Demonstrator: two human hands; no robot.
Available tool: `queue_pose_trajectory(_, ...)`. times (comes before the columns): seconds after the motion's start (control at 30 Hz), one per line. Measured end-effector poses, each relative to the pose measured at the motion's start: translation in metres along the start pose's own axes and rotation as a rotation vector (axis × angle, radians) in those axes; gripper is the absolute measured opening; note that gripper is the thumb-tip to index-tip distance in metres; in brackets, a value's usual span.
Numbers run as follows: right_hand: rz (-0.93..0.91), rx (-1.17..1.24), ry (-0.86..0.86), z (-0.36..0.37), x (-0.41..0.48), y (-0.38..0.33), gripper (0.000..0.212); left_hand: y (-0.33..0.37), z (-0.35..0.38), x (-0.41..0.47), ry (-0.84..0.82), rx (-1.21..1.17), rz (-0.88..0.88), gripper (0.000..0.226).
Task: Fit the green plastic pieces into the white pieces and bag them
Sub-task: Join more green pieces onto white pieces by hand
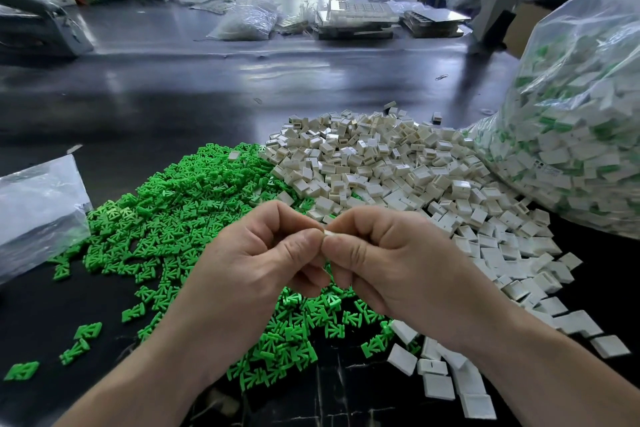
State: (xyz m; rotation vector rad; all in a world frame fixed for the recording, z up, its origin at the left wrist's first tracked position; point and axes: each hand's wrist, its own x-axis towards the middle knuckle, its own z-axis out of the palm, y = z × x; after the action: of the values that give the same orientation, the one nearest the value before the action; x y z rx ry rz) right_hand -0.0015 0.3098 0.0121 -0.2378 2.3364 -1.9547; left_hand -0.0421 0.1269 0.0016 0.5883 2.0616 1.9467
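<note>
My left hand (pixel 256 260) and my right hand (pixel 391 263) meet fingertip to fingertip above the piles. Between them they pinch one small white piece (pixel 329 234); only its edge shows. Whether a green piece is in it is hidden by my fingers. A broad heap of green plastic pieces (pixel 180 218) spreads on the dark table to the left and under my hands. A heap of white square pieces (pixel 398 170) lies to the right and behind. A large clear bag (pixel 581 135) full of assembled white-and-green pieces leans at the far right.
A flat clear plastic bag (pixel 38 208) lies at the left edge. Stray green pieces (pixel 86 331) dot the near-left table. Farther back the dark table (pixel 207 87) carries a small filled bag (pixel 246 24), stacked trays (pixel 356 15) and clutter.
</note>
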Motion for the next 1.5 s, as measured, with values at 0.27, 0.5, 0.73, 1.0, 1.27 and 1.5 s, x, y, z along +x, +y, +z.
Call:
queue_pose_trajectory(0.27,0.053,0.026,-0.213,0.022,-0.007,-0.006,0.014,0.000,0.003,-0.005,0.031,-0.206,-0.053,0.075)
queue_pose_trajectory(0.5,0.011,-0.001,-0.157,0.044,-0.011,-0.007,0.029,0.004,0.023,-0.010,0.003,-0.421,-0.158,0.072)
queue_pose_trajectory(0.73,-0.001,-0.031,-0.155,0.044,-0.010,-0.011,0.028,0.010,0.022,-0.010,-0.059,-0.453,-0.206,0.075)
queue_pose_trajectory(1.0,0.121,0.811,-0.208,-0.002,0.004,-0.002,0.003,0.005,-0.002,-0.004,0.095,0.019,0.140,0.030)
queue_pose_trajectory(1.27,0.098,0.753,0.111,-0.040,0.012,0.001,0.016,-0.008,-0.012,0.000,0.121,1.010,0.050,0.063)
queue_pose_trajectory(1.5,0.336,-0.964,0.046,-0.035,0.003,0.000,0.031,-0.008,-0.004,0.001,-0.023,1.373,0.003,0.062)
